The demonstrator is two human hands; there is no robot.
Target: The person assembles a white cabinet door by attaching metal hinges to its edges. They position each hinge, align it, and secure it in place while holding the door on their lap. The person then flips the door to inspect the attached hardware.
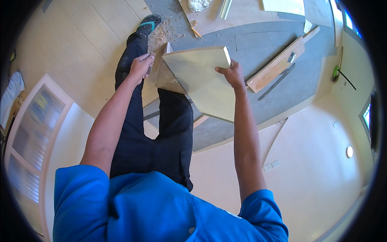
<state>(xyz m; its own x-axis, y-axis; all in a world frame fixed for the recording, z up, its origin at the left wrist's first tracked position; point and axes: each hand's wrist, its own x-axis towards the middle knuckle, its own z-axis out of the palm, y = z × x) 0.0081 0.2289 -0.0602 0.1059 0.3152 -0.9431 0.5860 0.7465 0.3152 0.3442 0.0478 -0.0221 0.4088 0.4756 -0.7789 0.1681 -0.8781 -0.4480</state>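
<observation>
My right hand (pixel 234 76) grips the right edge of a cream-coloured flat board (pixel 203 74), thumb on its face and fingers behind. The board stands tilted in front of my right knee, its lower part near my leg. My left hand (pixel 140 68) is closed around a small brown flat piece (pixel 150 63) that looks like folded sandpaper, held just left of the board and apart from it. Between the two, a brown wooden support (pixel 169 78) shows partly behind the board. The fingertips of my right hand are hidden by the board.
Wood shavings (pixel 163 32) litter the floor by my sandalled foot (pixel 149 23). Beyond lie a pencil (pixel 196 32), a bundled white cloth (pixel 198 5) and a pale sheet (pixel 250 18). To the right are a long wooden piece with a metal fitting (pixel 276 64) and a dark strip (pixel 276 82).
</observation>
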